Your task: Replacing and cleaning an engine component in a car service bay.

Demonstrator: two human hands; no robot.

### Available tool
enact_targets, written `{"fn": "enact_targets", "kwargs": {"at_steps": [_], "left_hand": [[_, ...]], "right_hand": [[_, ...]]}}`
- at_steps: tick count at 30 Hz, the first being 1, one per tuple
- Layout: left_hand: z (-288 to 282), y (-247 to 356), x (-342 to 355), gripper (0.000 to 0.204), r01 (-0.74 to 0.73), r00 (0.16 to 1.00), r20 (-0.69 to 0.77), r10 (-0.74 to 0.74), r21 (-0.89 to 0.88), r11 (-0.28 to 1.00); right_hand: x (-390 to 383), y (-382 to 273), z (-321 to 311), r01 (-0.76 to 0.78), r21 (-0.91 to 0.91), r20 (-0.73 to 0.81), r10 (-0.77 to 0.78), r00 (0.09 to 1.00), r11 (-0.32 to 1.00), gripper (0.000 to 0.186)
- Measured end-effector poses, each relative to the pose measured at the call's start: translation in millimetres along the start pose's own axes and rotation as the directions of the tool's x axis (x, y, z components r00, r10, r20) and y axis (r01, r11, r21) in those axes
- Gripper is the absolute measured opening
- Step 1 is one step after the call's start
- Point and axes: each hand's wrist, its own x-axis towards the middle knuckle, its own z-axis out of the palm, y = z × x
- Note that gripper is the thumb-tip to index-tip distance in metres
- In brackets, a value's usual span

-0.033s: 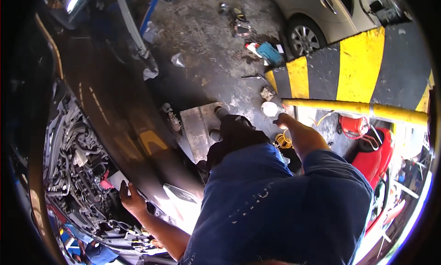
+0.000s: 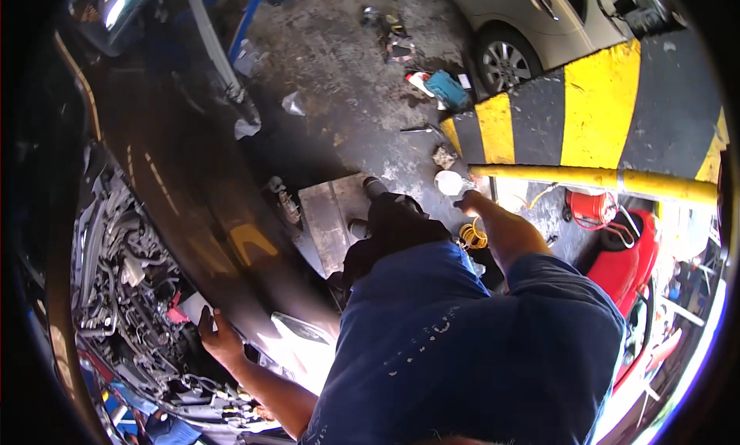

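My left hand (image 2: 221,339) is at the edge of a car's engine bay (image 2: 135,272), beside a pale grey box-like part (image 2: 196,307) with a red piece (image 2: 176,309) next to it. Its fingers are stretched and apart, and I see nothing gripped in them. The dark, glossy fender (image 2: 208,206) of the same car runs ahead of that hand. Out to the right, my right hand (image 2: 469,203) hangs over the floor with thumb and fingers apart. Nearest to it is a white round object (image 2: 449,183), which looks separate from the hand.
A yellow rail (image 2: 593,175) and a black-and-yellow striped ramp (image 2: 601,106) lie right. Beyond stands a beige car (image 2: 532,21). A board (image 2: 327,214) lies by my feet. A yellow coiled hose (image 2: 474,235), red reel (image 2: 592,208) and teal item (image 2: 449,89) are on the floor.
The whole view has shifted very slightly. Both hands keep the same places relative to the things around them.
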Motion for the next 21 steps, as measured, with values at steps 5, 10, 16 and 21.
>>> {"fn": "enact_targets", "kwargs": {"at_steps": [5,10,16,21], "left_hand": [[16,13,1,0.048,0.055,0.979,-0.197,-0.047,0.032,0.998],[54,80,-17,0.038,-0.338,0.932,-0.346,0.106,-0.729,0.596],[231,112,-36,0.038,-0.461,0.87,-0.326,0.369,-0.802,0.379],[390,182,-12,0.035,0.132,0.975,0.219,0.049,-0.739,0.66]], "right_hand": [[-46,-43,-55,0.164,0.19,-0.269,-0.109,0.957,0.968,0.066],[48,18,-79,0.064,0.361,-0.204,0.012,0.979,0.93,0.062],[212,81,-93,0.069,0.238,-0.076,-0.053,0.996,0.969,0.075],[278,110,-76,0.134,0.37,-0.119,-0.096,0.988,0.919,0.055]]}}
